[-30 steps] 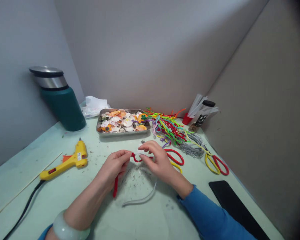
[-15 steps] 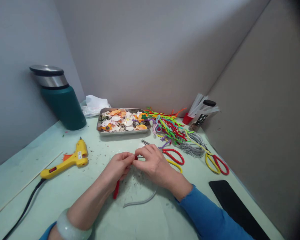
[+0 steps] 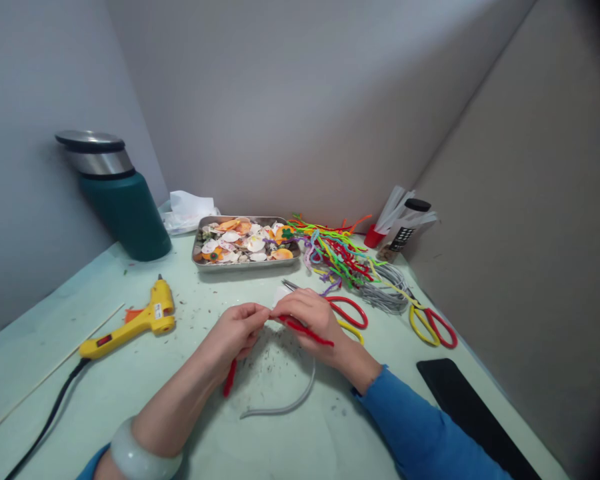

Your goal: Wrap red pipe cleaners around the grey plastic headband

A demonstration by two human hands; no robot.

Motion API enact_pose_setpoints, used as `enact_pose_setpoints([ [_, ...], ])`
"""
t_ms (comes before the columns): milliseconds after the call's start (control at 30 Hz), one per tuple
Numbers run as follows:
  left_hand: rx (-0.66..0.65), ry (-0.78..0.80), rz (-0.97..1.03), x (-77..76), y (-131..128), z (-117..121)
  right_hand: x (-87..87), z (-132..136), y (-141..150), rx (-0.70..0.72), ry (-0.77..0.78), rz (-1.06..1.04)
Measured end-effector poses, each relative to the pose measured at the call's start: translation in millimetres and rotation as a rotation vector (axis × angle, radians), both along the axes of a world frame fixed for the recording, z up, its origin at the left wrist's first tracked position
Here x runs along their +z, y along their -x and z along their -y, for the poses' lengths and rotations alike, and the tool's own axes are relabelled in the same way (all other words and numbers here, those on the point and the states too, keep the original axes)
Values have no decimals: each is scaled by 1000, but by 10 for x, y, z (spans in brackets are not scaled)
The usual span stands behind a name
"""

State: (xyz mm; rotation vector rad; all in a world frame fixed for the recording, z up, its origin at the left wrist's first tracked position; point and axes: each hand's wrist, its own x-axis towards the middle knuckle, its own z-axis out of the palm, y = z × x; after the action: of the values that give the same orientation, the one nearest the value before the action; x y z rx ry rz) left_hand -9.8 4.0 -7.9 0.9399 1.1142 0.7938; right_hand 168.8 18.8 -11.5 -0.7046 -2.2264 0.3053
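Observation:
A red pipe cleaner (image 3: 307, 330) runs between my two hands, its free end lying across the back of my right fingers. My left hand (image 3: 240, 330) pinches it near the middle of the table, and a red end hangs below that palm. My right hand (image 3: 307, 320) is closed on the same pipe cleaner, fingertips almost touching the left ones. A grey cord (image 3: 287, 408) curves down from under my right hand onto the table. Where cord and pipe cleaner meet is hidden by my fingers. Scissors (image 3: 347, 312) with red and yellow handles lie just behind my right hand.
A yellow glue gun (image 3: 135, 327) and thin stick (image 3: 55, 370) lie left, by a green bottle (image 3: 125, 213). Behind are a metal tray (image 3: 245, 267) of shells and a pile of pipe cleaners (image 3: 340, 253). Right are grey cord coils (image 3: 387, 297), more scissors (image 3: 433, 327) and a black slab (image 3: 470, 407).
My right hand has come in against the left fingertips. A length of red pipe cleaner now shows across the right hand's fingers, where earlier only a small loop was visible.

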Motion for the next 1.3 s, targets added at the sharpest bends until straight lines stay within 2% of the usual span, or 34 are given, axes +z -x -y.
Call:
enact_pose_setpoints([
  [300,-41,-40,-105,34,-42,34,-5,50,102,-183,533,-314],
  [633,-83,-194,-193,58,-57,56,28,31,119,-86,977,-506],
  [767,-62,-223,-246,94,-72,68,-18,28,121,-59,1016,-566],
  [900,-30,-166,-199,79,-71,40,-105,-1,136,-58,1031,-562],
  [1100,133,-104,-197,21,-30,-14,-132,-5,154,-76,1051,-503],
  [1300,132,-63,-131,24,-31,3,-118,17,148,-106,1085,-496],
])
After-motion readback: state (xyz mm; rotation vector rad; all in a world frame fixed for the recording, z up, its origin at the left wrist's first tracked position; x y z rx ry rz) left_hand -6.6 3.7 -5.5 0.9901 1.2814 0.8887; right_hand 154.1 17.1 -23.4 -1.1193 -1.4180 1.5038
